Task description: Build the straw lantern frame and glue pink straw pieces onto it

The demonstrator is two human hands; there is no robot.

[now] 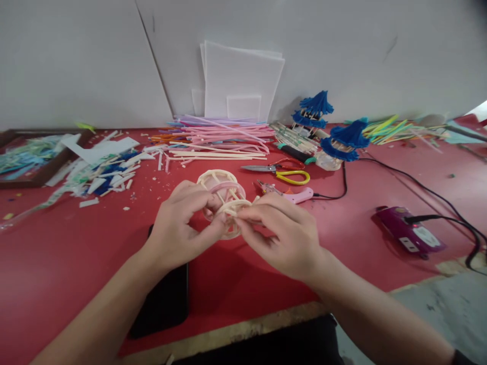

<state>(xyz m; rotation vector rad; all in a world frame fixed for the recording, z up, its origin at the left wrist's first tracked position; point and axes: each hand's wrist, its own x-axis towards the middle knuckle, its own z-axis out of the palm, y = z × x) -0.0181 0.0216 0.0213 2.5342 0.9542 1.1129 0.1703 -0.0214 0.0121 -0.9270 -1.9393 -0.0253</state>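
Note:
Above the red table (236, 284), a small round craft frame (228, 187) built of cream and pink sticks is held between both hands. It has cream rings joined by short bars, and a pink ring sits inside. My left hand (178, 218) grips the frame's left side, thumb at the near ring and fingers behind it. On the right, my right hand (283, 230) pinches the near cream ring with thumb and forefinger. Its fingertips cover part of that ring. Just beyond the right hand lie a pink glue gun (302, 195) and scissors (294, 176) with yellow and red handles.
Pink and cream sticks (228, 137) lie along the back. Two blue-roofed models (344, 139) stand at back right. Scraps (110, 172) and a tray (38, 172) are left. A black phone (167, 299) lies under the left forearm. A purple power box (409, 230) trails cables.

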